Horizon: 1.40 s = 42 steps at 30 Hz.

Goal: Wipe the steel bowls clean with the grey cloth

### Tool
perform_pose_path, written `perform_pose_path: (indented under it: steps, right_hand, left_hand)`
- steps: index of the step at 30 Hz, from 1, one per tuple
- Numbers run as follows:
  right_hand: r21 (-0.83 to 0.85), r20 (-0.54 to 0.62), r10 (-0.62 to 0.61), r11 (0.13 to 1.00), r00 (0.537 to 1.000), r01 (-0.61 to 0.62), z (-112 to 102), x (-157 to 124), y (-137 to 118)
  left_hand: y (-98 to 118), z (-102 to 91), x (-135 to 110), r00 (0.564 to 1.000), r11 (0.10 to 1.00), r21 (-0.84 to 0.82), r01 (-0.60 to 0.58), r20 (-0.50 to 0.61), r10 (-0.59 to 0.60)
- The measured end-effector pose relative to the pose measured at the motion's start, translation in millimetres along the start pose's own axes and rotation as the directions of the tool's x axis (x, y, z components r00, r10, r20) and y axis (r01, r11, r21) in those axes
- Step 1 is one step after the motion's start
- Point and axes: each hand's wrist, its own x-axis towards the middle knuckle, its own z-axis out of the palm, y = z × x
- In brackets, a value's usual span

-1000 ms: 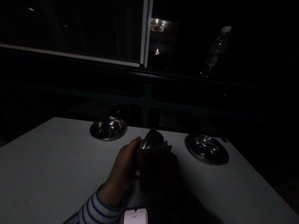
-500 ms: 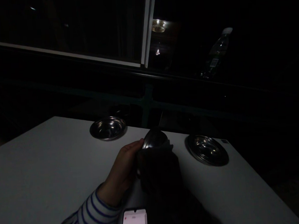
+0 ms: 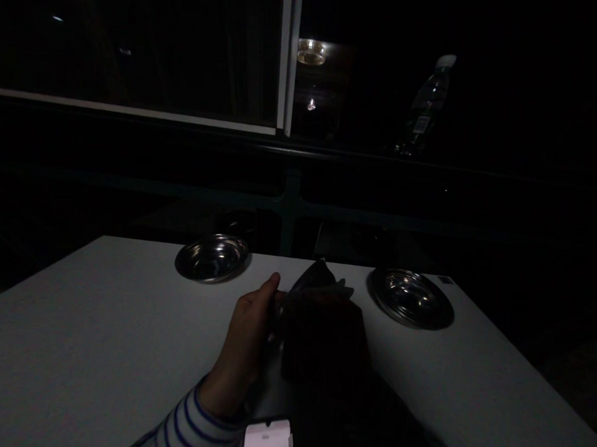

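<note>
Over the middle of the white table, my left hand (image 3: 249, 329) grips the left side of a shiny metal bowl (image 3: 311, 277), thumb up along its edge. The bowl is tilted and mostly hidden behind my right hand (image 3: 327, 342), which is almost black in the shadow. From the right hand's fingers sticks out a thin, crumpled grey cloth (image 3: 346, 290), lying against the bowl. The right fingers themselves are too dark to make out singly.
A metal bowl (image 3: 212, 259) stands at the table's far left edge, and stacked metal dishes (image 3: 411, 298) at the far right. A lit phone (image 3: 266, 444) lies near my left sleeve. Beyond the white table (image 3: 109, 340), a plastic bottle (image 3: 425, 107) stands by the dark window.
The bowl between my hands has turned, so its bright rounded face no longer shows. My left thumb has lifted, and my right hand has shifted slightly right. The view has moved slightly.
</note>
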Motion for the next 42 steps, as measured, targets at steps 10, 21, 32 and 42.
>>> perform_pose_path:
  steps: [10, 21, 32, 42]
  right_hand:
    - [-0.018, -0.023, 0.025, 1.0, 0.999, -0.025, 13, -9, -15]
    - [-0.02, -0.063, 0.06, 0.998, 0.996, -0.062, -16, 6, -10]
    - [0.022, -0.11, 0.123, 0.992, 0.986, -0.122, -18, 6, 7]
    - [0.004, -0.049, 0.059, 0.998, 0.997, -0.059, -16, 2, -1]
  left_hand:
    - [-1, -1.2, 2, 0.999, 0.999, 0.047, -0.025, -0.028, 0.026]
    - [-1, 1.8, 0, 0.999, 0.999, 0.042, -0.023, -0.034, 0.025]
    - [-2, 0.1, 1, 1.0, 1.0, -0.017, 0.016, 0.011, -0.016]
    - [0, 1.6, -1, 1.0, 1.0, -0.021, -0.003, 0.014, 0.003]
